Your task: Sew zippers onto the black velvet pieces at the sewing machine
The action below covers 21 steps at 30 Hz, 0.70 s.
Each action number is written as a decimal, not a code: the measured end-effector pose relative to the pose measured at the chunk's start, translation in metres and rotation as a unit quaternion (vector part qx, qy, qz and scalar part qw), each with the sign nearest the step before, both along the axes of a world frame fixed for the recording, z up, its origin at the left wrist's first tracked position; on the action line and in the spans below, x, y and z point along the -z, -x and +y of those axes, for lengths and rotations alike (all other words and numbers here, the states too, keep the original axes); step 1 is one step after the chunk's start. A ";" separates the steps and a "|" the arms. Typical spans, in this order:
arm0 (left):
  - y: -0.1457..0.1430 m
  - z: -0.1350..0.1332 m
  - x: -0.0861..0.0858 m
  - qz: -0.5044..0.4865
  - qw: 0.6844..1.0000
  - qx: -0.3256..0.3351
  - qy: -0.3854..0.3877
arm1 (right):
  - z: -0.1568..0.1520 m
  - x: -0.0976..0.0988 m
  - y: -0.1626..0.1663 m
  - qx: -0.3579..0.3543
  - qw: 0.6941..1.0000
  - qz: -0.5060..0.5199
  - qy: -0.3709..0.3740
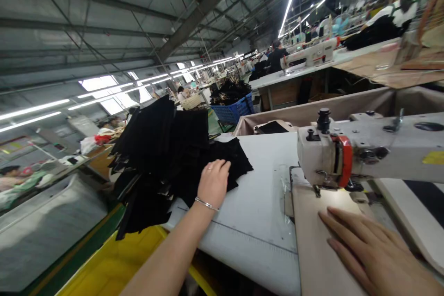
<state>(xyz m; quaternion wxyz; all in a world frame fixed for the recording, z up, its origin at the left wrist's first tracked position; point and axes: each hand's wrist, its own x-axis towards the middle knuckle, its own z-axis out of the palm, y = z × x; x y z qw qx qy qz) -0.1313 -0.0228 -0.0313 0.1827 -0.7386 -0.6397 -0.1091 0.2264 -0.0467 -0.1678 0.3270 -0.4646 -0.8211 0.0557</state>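
Note:
My left hand (214, 180), with a silver bracelet at the wrist, reaches over the white sewing table (255, 208). Its fingers are together and curled onto a black fabric piece (233, 157) at the near side of a tall, uneven stack of black fabric pieces (156, 141); the thumb and fingertips are partly hidden. At the lower right my right hand (369, 245) lies flat, fingers stretched, on a light beige surface (308, 236) just in front of the sewing machine (324, 157). Nothing shows in that hand. The machine's needle area is above and beyond its fingertips.
A yellow bin (128, 259) stands below the table's left edge. Behind the table are a fabric-lined trough (277, 113) and a blue crate (234, 111) heaped with dark pieces. Another sewing machine (308, 55) and a person in dark clothes (277, 58) are farther back.

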 end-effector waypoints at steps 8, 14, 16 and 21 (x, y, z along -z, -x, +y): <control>0.051 -0.013 -0.027 0.064 0.989 -0.114 0.066 | 0.019 0.037 -0.011 -0.025 0.996 -0.068 -0.060; 0.013 -0.018 -0.078 0.033 0.994 -0.084 0.057 | 0.005 0.016 -0.004 -0.001 0.992 -0.114 -0.047; -0.009 -0.022 -0.070 -0.040 0.990 -0.005 0.133 | 0.000 0.005 0.000 0.002 0.992 -0.118 -0.049; -0.062 -0.001 0.011 -0.079 0.960 0.175 0.202 | 0.001 -0.022 0.005 -0.004 0.990 -0.133 -0.038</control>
